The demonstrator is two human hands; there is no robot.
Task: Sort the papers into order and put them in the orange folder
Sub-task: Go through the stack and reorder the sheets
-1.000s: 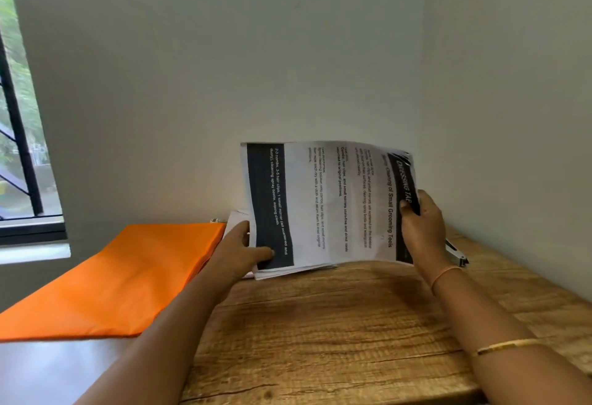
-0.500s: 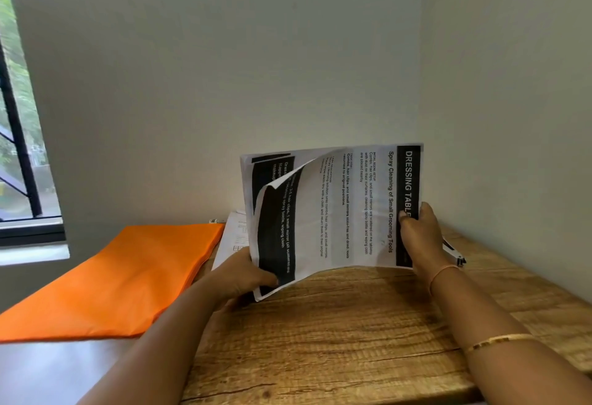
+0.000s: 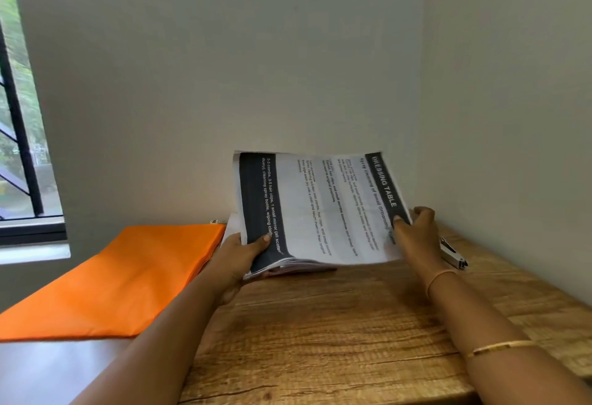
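Note:
A stack of printed papers (image 3: 320, 209) with dark bands along both short sides is held a little above the wooden table (image 3: 320, 324), tilted up toward me. My left hand (image 3: 238, 252) grips its left edge, thumb on the dark band. At the stack's right edge my right hand (image 3: 415, 231) grips it with the thumb on the "DRESSING TABLE" heading. The orange folder (image 3: 128, 276) lies flat on the left, shut, and overhangs the table's left edge.
A white stapler (image 3: 451, 254) lies on the table just right of my right hand. White walls close in behind and to the right. A window (image 3: 22, 148) with a dark frame is at the left.
The top sheet, curled and lifted at its left side half a second ago, now lies flat on the stack. The stack has tipped back and lower toward the table.

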